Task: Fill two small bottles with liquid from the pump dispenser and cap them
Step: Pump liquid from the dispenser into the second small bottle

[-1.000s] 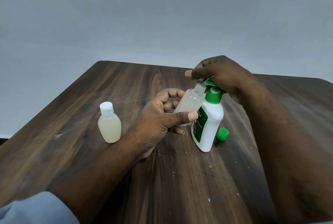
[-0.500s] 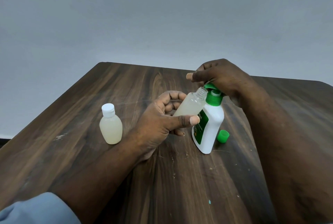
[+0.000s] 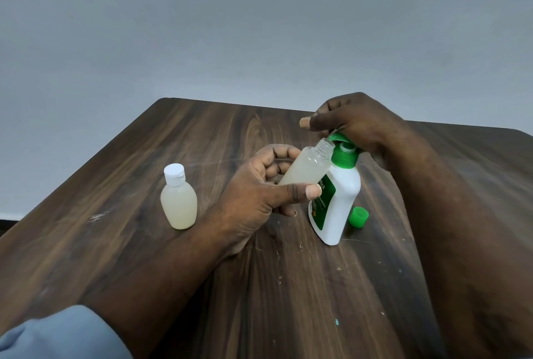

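Currently, left grip (image 3: 253, 191) holding uncapped bottle (image 3: 307, 168) at dispenser (image 3: 340, 203), right grip (image 3: 357, 125) clasping its top.

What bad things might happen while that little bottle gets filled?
The open bottle in the left hand is tilted and looks quite full, so liquid might spill onto the table.
The right hand presses on the dispenser, which leans; it might tip.
The green cap lies loose beside it and might get knocked away.

Left hand (image 3: 253, 185) low, fingers (image 3: 284, 153) curled in grip (thumb extended); right hand (image 3: 354, 122) higher, palm down.
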Motion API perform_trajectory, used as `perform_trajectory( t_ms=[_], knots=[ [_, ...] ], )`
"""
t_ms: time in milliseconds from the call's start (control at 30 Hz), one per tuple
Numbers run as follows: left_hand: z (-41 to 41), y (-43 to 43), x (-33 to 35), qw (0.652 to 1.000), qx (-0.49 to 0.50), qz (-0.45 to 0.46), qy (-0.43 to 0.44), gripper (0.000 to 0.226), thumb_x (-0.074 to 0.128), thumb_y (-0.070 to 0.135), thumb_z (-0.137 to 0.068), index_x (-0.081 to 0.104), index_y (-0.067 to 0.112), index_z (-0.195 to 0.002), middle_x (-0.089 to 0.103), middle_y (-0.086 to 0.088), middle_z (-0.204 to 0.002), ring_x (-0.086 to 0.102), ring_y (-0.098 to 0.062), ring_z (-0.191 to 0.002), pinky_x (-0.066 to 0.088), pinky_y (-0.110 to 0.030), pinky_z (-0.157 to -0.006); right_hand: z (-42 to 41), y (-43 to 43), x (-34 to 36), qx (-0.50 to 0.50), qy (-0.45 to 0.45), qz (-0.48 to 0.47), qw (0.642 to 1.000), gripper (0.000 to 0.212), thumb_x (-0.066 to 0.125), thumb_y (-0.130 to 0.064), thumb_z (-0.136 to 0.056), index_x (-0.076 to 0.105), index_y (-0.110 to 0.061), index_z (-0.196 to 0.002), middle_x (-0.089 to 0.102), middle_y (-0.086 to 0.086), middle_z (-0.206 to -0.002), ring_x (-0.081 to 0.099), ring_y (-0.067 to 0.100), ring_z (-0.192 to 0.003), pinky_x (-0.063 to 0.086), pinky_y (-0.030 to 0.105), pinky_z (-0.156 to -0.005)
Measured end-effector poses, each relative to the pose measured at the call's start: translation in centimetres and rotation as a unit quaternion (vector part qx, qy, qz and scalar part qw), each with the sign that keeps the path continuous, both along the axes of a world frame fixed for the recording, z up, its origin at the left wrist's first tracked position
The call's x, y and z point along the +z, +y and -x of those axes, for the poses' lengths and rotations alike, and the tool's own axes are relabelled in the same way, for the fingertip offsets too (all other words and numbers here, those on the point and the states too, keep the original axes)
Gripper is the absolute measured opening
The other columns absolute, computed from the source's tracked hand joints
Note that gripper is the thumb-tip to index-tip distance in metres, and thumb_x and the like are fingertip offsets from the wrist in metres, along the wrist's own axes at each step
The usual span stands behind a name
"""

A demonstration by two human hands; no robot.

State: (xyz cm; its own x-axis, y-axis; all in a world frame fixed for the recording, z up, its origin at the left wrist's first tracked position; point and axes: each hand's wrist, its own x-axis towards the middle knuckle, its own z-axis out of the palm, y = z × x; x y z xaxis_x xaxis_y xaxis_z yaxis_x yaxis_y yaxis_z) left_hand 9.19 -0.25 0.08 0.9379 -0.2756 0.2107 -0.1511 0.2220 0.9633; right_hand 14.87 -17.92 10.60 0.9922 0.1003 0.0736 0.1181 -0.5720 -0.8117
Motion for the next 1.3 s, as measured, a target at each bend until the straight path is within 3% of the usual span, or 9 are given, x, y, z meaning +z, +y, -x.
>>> perform_trajectory(
  t_ms=[467, 700, 967, 1300],
  knots=[
    [0.05, 0.05, 0.1, 1.0, 0.004, 0.011, -0.006, 0.061, 0.085, 0.022, -0.068, 0.062, 0.019, -0.125, 0.076, -0.004, -0.114, 0.072, -0.017, -0.086, 0.057, -0.026, -0.058, 0.1, 0.11, 0.07, 0.005, 0.009, 0.013, 1.0, 0.025, 0.083, -0.028, -0.084, 0.064, -0.016, -0.073, 0.065, 0.004, -0.079, 0.058, 0.02, -0.075, 0.048, 0.035, -0.072],
    [0.01, 0.11, -0.11, 1.0, 0.0, 0.013, -0.005, 0.059, 0.086, 0.022, -0.07, 0.063, 0.019, -0.124, 0.077, -0.007, -0.113, 0.072, -0.017, -0.083, 0.056, -0.026, -0.058, 0.07, -0.17, 0.33, 0.003, -0.008, -0.005, 1.0, 0.029, 0.085, -0.034, -0.083, 0.066, -0.013, -0.083, 0.064, 0.006, -0.077, 0.057, 0.02, -0.071, 0.047, 0.037, -0.072],
    [-0.07, 0.19, -0.06, 1.0, 0.002, 0.018, -0.008, 0.054, 0.087, 0.021, -0.075, 0.064, 0.02, -0.124, 0.077, -0.007, -0.11, 0.071, -0.019, -0.082, 0.056, -0.026, -0.058, 0.06, 0.05, -0.02, 0.009, 0.017, -0.002, 1.0, 0.024, 0.084, -0.026, -0.083, 0.065, -0.017, -0.072, 0.068, 0.002, -0.077, 0.058, 0.022, -0.077, 0.048, 0.039, -0.076],
    [-0.11, 0.19, -0.14, 1.0, -0.005, 0.022, -0.008, 0.053, 0.088, 0.022, -0.075, 0.066, 0.021, -0.123, 0.077, -0.007, -0.113, 0.07, -0.02, -0.082, 0.055, -0.025, -0.057, 0.18, -0.1, 0.51, 0.003, 0.004, -0.002, 1.0, 0.025, 0.083, -0.029, -0.085, 0.065, -0.014, -0.08, 0.063, 0.004, -0.074, 0.056, 0.016, -0.063, 0.046, 0.03, -0.064]
  ],
)
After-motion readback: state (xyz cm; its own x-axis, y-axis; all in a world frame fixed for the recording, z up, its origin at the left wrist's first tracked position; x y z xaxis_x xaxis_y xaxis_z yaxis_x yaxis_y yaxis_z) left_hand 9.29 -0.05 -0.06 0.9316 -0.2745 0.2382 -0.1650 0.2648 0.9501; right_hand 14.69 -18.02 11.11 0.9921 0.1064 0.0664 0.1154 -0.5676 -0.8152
